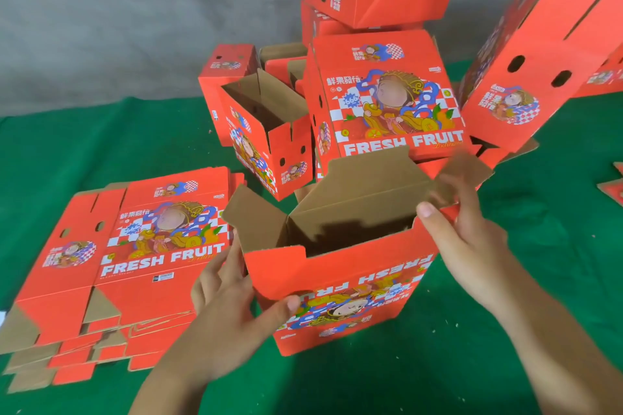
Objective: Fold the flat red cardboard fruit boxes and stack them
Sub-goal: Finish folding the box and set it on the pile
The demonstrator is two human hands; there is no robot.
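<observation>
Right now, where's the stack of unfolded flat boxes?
Head view, lower left: the flat stack lies on the green cloth, just left of the left hand and the box being folded.

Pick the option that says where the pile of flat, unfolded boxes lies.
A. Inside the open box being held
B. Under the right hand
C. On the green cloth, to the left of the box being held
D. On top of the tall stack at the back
C: the pile of flat boxes lies on the green cloth, left of the held box.
</observation>
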